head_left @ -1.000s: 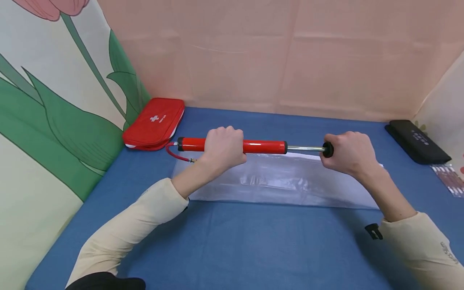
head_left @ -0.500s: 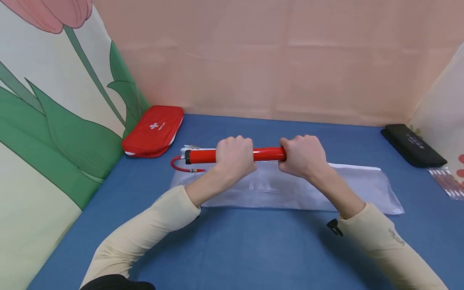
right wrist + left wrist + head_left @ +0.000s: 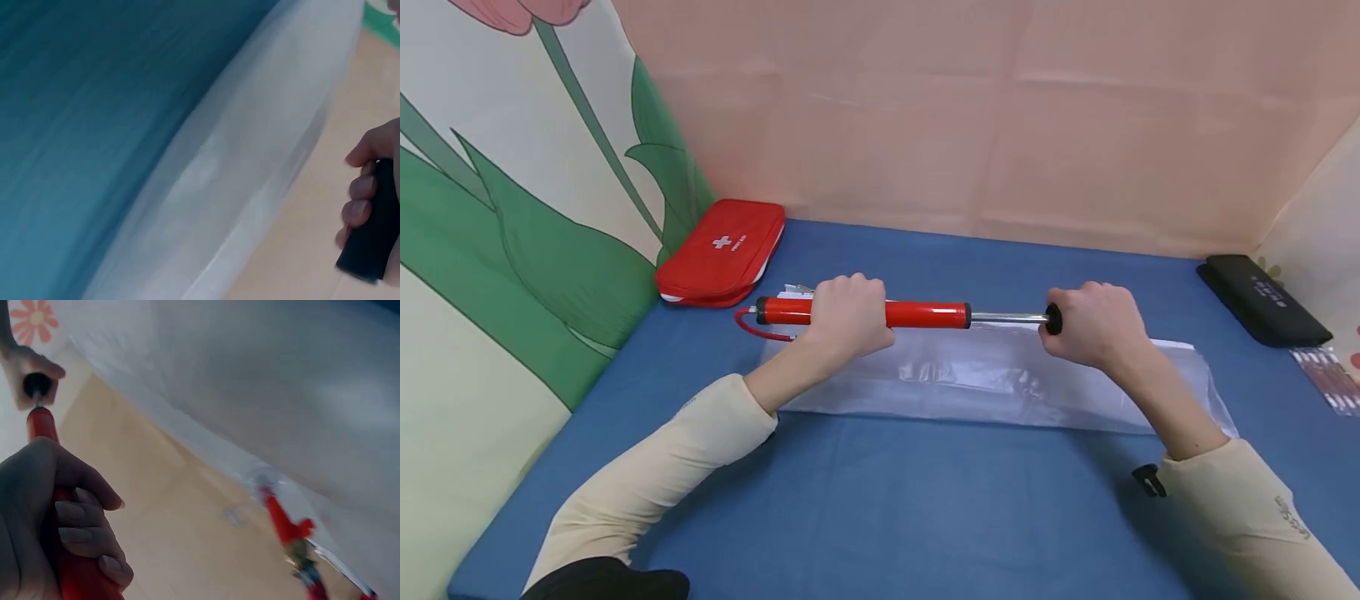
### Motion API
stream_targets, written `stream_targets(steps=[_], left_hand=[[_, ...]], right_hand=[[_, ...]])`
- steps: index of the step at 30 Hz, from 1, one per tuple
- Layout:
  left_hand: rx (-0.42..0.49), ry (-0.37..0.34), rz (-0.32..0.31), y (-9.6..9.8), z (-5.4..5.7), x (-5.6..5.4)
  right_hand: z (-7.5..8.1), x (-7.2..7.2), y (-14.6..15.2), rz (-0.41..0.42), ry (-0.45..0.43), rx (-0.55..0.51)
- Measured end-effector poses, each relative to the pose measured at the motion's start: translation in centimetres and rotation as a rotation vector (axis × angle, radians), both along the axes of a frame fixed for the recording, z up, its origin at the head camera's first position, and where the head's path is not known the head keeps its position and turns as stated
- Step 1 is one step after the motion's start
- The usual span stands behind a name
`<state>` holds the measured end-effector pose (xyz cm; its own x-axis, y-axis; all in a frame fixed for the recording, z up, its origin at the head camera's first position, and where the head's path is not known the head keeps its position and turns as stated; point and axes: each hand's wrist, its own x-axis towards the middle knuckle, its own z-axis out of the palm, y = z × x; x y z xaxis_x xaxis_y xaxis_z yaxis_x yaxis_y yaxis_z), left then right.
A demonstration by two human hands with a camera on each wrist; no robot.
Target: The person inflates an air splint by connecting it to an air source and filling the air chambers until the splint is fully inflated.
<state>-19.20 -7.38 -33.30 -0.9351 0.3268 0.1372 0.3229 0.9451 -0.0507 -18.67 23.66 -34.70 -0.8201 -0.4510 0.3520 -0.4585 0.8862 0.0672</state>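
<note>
A red hand pump (image 3: 928, 314) is held level above the clear plastic inflatable (image 3: 970, 387), which lies lengthwise on the blue table. My left hand (image 3: 850, 318) grips the pump's red barrel, fingers wrapped round it in the left wrist view. With my right hand (image 3: 1097, 327) I hold the black pump handle (image 3: 374, 231); a length of silver rod (image 3: 1009, 317) shows between barrel and handle. From the pump's left end a thin red hose (image 3: 763, 333) loops back towards the inflatable. In the left wrist view a red nozzle (image 3: 281, 519) with a brass fitting meets the plastic's edge.
A red first-aid case (image 3: 722, 254) lies at the back left by the flowered wall. At the back right are a black pouch (image 3: 1262, 300) and a clear packet of thin sticks (image 3: 1326, 379). A peach-coloured wall closes the back.
Half a second ago the rod was pushed fully into the barrel, my hands close together. Now my right hand has drawn the handle out to the right again, while my left hand keeps its grip.
</note>
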Motion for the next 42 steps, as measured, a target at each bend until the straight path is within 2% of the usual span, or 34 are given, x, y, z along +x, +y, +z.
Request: stream_targets(steps=[3,6,9,13,16,19,24,27,31,37,42], left_hand=[[-0.006,0.007,-0.008,0.9,0.0,0.3],[-0.027,0.01,-0.005,1.8,0.2,0.7],[-0.036,0.013,-0.01,2.9,0.6,1.1],[-0.021,0.025,-0.036,4.3,1.2,1.6],[-0.021,0.004,-0.094,4.4,1.4,2.0],[-0.032,-0.015,-0.132,3.4,1.3,2.0],[-0.021,0.016,-0.097,1.2,1.2,1.2],[-0.007,0.019,-0.103,0.8,1.0,1.0],[-0.008,0.014,-0.098,1.5,0.7,1.1],[0.021,0.017,-0.065,2.6,0.8,1.5],[0.02,0.011,-0.06,3.3,1.0,1.7]], right_hand=[[0.4,0.1,-1.8,-0.049,-0.081,0.022],[0.6,0.2,-3.9,-0.06,-0.117,0.032],[1.1,0.4,-5.6,-0.068,-0.127,0.041],[2.2,1.0,-7.1,-0.072,-0.096,0.061],[2.4,1.7,-6.8,-0.04,-0.09,0.078],[2.0,2.1,-4.8,0.01,-0.073,0.068],[1.6,1.7,0.1,0.018,0.05,0.002],[1.3,1.4,1.3,0.015,0.057,-0.02],[0.9,1.2,0.4,0.013,0.008,-0.02],[1.0,1.1,-1.8,0.02,0.033,-0.03],[1.3,1.1,-3.7,0.027,0.005,-0.014]])
